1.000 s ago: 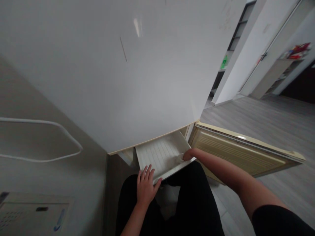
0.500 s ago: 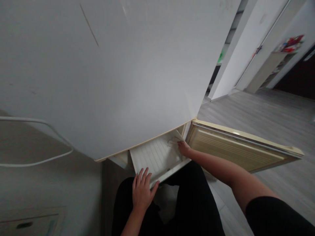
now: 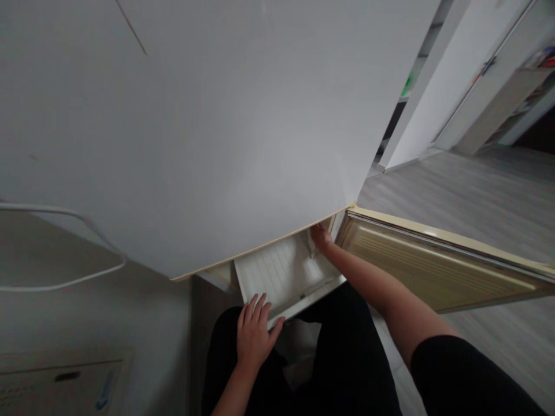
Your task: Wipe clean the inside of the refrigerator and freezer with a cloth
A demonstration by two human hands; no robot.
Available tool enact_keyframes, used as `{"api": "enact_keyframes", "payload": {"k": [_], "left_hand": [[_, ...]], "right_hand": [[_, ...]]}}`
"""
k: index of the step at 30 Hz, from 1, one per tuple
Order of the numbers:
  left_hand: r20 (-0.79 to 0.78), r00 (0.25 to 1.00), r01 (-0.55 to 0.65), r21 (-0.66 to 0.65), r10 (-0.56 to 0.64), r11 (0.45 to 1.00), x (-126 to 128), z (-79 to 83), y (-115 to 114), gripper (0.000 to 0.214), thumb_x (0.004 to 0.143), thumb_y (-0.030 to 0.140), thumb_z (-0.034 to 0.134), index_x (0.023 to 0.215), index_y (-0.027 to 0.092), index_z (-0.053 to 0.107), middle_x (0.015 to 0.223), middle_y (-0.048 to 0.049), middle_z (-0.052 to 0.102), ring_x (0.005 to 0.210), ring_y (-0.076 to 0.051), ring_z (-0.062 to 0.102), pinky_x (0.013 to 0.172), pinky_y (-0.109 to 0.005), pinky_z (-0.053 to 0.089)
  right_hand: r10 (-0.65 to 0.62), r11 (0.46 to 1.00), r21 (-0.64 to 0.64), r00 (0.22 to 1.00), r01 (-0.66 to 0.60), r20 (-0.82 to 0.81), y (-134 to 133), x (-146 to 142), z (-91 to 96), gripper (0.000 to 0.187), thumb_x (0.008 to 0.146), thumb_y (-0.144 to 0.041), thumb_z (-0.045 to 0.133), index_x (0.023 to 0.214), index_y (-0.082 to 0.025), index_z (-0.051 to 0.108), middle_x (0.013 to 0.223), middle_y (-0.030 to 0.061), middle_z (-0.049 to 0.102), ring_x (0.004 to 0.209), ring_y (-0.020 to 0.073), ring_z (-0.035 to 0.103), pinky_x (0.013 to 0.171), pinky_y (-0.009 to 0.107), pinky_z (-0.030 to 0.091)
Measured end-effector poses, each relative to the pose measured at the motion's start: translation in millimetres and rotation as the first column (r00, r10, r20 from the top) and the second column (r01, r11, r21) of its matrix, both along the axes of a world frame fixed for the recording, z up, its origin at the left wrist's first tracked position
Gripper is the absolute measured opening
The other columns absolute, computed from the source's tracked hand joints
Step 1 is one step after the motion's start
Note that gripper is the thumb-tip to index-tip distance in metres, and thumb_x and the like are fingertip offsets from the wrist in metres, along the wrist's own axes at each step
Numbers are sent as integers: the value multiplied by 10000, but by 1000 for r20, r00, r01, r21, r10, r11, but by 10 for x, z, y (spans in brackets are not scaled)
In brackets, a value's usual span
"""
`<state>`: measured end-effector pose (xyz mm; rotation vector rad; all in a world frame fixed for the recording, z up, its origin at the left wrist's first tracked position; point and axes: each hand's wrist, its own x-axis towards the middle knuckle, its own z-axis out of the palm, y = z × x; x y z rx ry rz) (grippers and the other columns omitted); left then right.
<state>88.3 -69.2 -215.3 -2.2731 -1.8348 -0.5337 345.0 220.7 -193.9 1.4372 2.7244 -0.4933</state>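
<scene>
A white ribbed drawer (image 3: 264, 271) is pulled out beneath the large white cabinet panel (image 3: 217, 144), tilted in view above my black-clad knees. My left hand (image 3: 254, 335) rests on its near left corner, fingers spread and the thumb along the front rim. My right hand (image 3: 321, 237) reaches into the drawer's back right corner, under the panel's edge. Its fingers are closed on a white tissue (image 3: 311, 248), a limp piece hanging below them; the fingertips are partly hidden.
An open cream door with a ribbed inner face (image 3: 403, 266) swings out to the right of the drawer, under my right forearm. A white cable (image 3: 82, 216) loops at the left. Grey floor (image 3: 459, 185) and a shelf unit (image 3: 511, 104) lie beyond on the right.
My right hand has moved farther back in the drawer, up to the panel's edge, with the tissue. My left hand stays on the rim. The view has shifted slightly.
</scene>
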Motion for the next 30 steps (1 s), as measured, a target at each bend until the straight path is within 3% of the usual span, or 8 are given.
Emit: {"api": "enact_keyframes", "payload": {"k": [7,12,14,17,20,23,26,30], "left_hand": [[49,999,14,18,-15,1000,-3,-26,-9,415,938,525,578,1165,192,676,1379,-119,664,1333,-338,554,1136,-507,367],[68,997,41,44,-44,998,7,-14,-6,395,940,507,593,1134,176,685,1302,-125,705,1267,-327,599,1105,-489,389],[76,996,34,53,-38,998,19,-9,-3,379,942,504,592,1108,178,689,1274,-125,716,1250,-325,608,1093,-484,396],[91,995,32,66,-38,997,27,-17,1,363,943,508,589,1076,187,692,1254,-125,722,1236,-327,613,1077,-482,400],[120,992,36,79,-45,996,10,-51,11,382,945,521,573,1100,190,686,1267,-131,715,1234,-330,611,1059,-476,406],[177,982,50,105,-68,993,-31,-103,26,516,962,565,504,1285,178,614,1367,-146,657,1286,-332,573,1053,-469,410],[285,950,84,162,-128,983,-99,-145,25,579,994,559,401,1409,172,515,1446,-160,590,1354,-315,521,1086,-465,398],[447,877,77,235,-178,969,-233,-193,-39,519,1009,493,370,1409,185,495,1451,-161,567,1372,-298,504,1110,-482,400]], "right_hand": [[97,980,147,969,-133,229,-774,513,234,321,838,-48,542,1054,-71,779,1354,241,624,1470,356,380,1271,537,123],[-165,983,122,956,138,244,-1322,716,559,286,972,-216,475,1091,-103,710,1152,183,706,1076,297,686,985,426,514],[-254,964,124,948,234,193,-1581,782,561,307,1006,-282,437,1098,-113,677,1113,167,710,1014,280,699,896,388,547],[-354,919,183,935,349,-3,-1983,753,354,275,992,-268,457,1114,-116,652,1243,161,664,1224,292,600,1056,407,481],[-364,875,283,919,393,-151,-2359,434,-4,320,911,-149,503,1192,-89,643,1463,171,531,1483,356,323,1232,530,278],[-190,911,324,956,256,-223,-2680,-185,-313,467,932,-234,533,1364,-59,568,1532,211,454,1529,396,215,1231,596,249],[12,933,352,969,78,-246,-2915,-900,-441,612,988,-361,508,1556,-165,391,1564,194,417,1530,423,203,1205,636,263],[123,942,333,966,-42,-226,-3048,-1511,-390,702,1006,-377,464,1620,-124,236,1538,228,430,1466,430,332,1187,650,293]]}}
